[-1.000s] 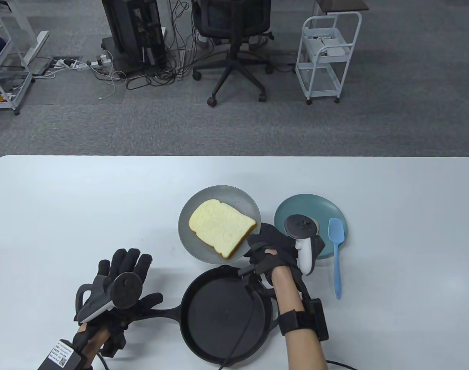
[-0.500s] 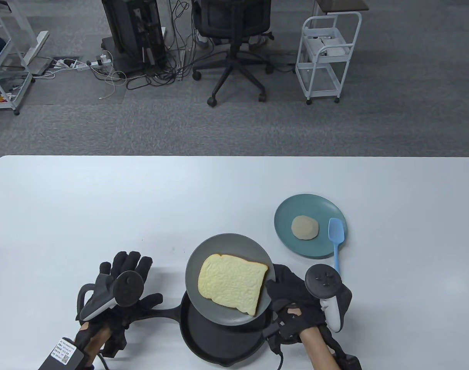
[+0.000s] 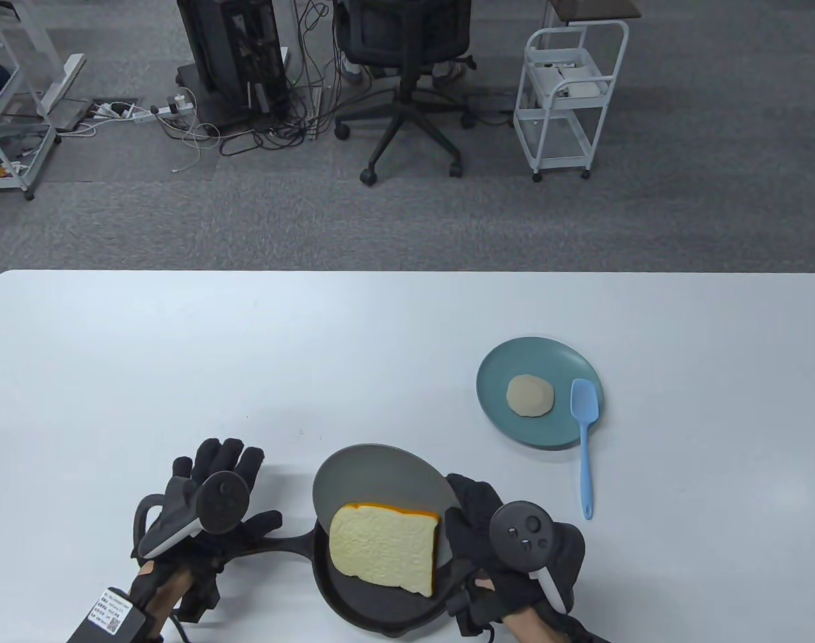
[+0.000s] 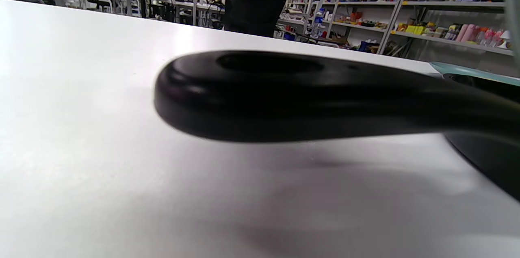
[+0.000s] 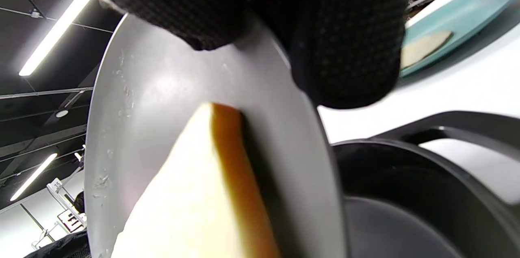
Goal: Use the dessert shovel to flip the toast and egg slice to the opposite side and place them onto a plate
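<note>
My right hand (image 3: 467,516) grips the right edge of a grey plate (image 3: 374,475) and holds it steeply tilted over the black pan (image 3: 380,613). The toast (image 3: 384,549) lies on the tilted plate with its lower edge down in the pan; the right wrist view shows its brown crust (image 5: 227,160) against the plate (image 5: 162,87). My left hand (image 3: 253,482) lies with straight fingers over the pan handle (image 4: 284,95). The egg slice (image 3: 530,395) sits on a teal plate (image 3: 514,358). A blue dessert shovel (image 3: 584,435) rests with its blade on that plate's right rim.
The teal plate stands at the right of the white table (image 3: 179,348), about a hand's width beyond my right hand. Past the table's far edge are an office chair (image 3: 407,80) and a white cart (image 3: 568,100) on the floor.
My right hand lifted the grey plate with the toast from mid-table, brought it back over the pan and tilted it; the toast has slid down toward the pan. The left hand stayed still.
</note>
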{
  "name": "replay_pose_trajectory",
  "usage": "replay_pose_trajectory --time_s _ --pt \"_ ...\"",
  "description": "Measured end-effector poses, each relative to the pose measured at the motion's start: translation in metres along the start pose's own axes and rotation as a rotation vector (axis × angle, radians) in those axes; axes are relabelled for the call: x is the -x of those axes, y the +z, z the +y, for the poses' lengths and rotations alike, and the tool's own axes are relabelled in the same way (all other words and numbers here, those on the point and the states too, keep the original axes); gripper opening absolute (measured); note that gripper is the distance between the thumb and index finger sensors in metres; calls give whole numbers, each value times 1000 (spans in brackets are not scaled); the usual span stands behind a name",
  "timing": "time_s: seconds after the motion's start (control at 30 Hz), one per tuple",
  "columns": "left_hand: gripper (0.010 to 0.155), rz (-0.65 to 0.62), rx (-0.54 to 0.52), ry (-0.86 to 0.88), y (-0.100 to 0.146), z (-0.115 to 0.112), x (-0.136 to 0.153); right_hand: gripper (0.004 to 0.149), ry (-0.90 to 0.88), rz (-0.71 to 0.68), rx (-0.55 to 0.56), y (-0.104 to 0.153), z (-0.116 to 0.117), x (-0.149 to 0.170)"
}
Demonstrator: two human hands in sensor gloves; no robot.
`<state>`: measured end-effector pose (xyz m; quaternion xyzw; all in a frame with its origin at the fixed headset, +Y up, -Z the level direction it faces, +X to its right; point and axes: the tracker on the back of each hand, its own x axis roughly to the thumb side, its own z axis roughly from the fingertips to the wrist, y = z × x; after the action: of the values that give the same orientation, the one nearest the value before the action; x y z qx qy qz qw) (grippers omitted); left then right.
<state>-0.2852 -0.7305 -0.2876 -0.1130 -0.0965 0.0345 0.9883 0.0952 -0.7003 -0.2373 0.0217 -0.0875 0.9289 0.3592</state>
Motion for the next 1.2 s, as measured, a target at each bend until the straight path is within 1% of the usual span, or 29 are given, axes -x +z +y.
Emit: replay_pose_trajectory --time_s 0.07,0.23,0.53,0.63,0.77,0.9,1.2 --pt "101 -1 2 -2 0 0 0 47 -4 -13 11 1 -2 -2" --pt "101 -6 2 -7 0 0 -1 47 28 -50 79 4 -12 -9" --pt "101 -7 7 -16 -1 -1 -3 47 31 -14 183 -2 -29 -9" --pt "101 -7 9 -17 -1 -2 -3 47 23 -11 214 -7 -34 -9" --pt "101 -8 15 -21 -1 -2 -4 47 55 -24 240 -21 -38 -13" --pt "101 -8 17 -18 0 -3 -4 46 61 -9 251 -33 -39 -13" --pt "101 -18 10 -19 0 -2 -5 47 -6 46 274 -43 -48 -14"
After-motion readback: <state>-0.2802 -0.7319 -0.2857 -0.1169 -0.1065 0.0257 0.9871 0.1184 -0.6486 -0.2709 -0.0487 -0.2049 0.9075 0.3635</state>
